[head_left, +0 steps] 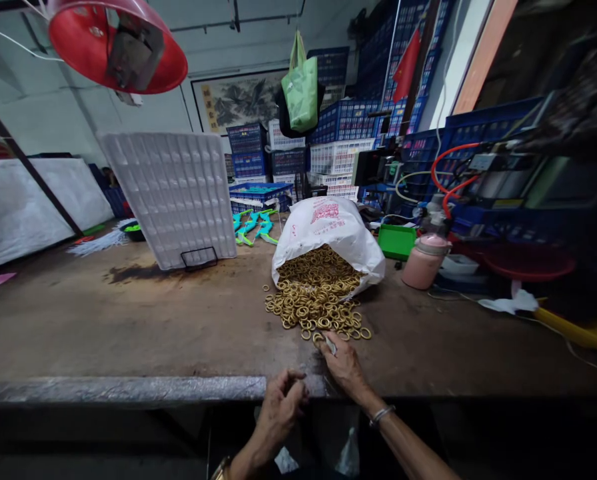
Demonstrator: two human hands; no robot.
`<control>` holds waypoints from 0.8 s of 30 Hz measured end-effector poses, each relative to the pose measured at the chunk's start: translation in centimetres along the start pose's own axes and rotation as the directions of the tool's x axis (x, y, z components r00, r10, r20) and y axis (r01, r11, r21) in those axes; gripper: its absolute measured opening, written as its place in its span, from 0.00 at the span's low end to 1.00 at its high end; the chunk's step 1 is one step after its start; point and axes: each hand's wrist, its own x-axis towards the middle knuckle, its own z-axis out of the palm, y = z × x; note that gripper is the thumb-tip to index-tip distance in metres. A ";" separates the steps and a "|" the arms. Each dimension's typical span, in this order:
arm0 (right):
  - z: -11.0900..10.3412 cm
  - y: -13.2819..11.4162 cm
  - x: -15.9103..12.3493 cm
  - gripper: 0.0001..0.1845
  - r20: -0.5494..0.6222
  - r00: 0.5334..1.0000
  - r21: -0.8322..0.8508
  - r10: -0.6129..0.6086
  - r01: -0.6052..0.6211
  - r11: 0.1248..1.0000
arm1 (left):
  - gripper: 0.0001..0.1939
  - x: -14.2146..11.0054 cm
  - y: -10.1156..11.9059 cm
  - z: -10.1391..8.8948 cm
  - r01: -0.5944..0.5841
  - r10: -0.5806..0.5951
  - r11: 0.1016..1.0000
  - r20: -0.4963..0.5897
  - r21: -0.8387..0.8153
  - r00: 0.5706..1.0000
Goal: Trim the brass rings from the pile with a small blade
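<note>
A loose pile of small brass-coloured rings (323, 303) spills from the mouth of a white woven sack (323, 223) lying on the table. At the pile's near edge, my right hand (346, 367) has its fingertips closed on one ring (318, 339). Something small and whitish shows between that thumb and forefinger; its kind is unclear. My left hand (281, 403) is at the table's front edge, lower and to the left of the right one. Its fingers are curled together, and anything inside them is hidden.
A pale ridged panel (171, 200) stands upright on the table (103, 327), left of the sack. To the right are a green tray (396, 241) and a pink flask (425, 261). A red lamp (118, 43) hangs overhead; stacked crates (338, 157) fill the back.
</note>
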 end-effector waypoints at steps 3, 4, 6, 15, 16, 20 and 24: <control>0.2 -0.8 -0.9 0.13 0.061 0.998 0.141 -0.011 0.002 0.990 | 0.20 0.6 1.2 0.0 -0.073 0.077 0.997 -0.107 0.039 0.991; 0.3 -1.1 -1.1 0.13 0.087 0.996 0.188 -0.005 -0.012 0.982 | 0.20 0.7 1.5 0.0 -0.079 0.083 0.996 -0.111 0.044 0.990; 0.3 -1.9 -1.5 0.14 0.141 0.990 0.267 0.016 -0.054 0.962 | 0.20 1.0 1.8 0.0 -0.091 0.096 0.995 -0.111 0.045 0.989; -1.1 -4.3 -1.9 0.08 0.647 0.752 0.508 0.128 -0.550 0.662 | 0.15 2.1 1.4 -1.0 -0.455 0.446 0.838 0.104 0.301 0.889; -1.1 -4.4 -1.9 0.05 0.681 0.723 0.504 0.117 -0.578 0.642 | 0.15 2.2 1.6 -1.2 -0.484 0.457 0.813 0.160 0.325 0.875; -0.7 -4.2 -1.8 0.02 0.741 0.662 0.473 0.113 -0.634 0.612 | 0.15 2.6 1.6 -2.0 -0.538 0.462 0.738 0.276 0.408 0.843; 0.1 -3.7 -1.6 0.04 0.719 0.674 0.435 0.172 -0.629 0.644 | 0.13 2.9 1.1 -2.5 -0.477 0.419 0.764 0.229 0.435 0.879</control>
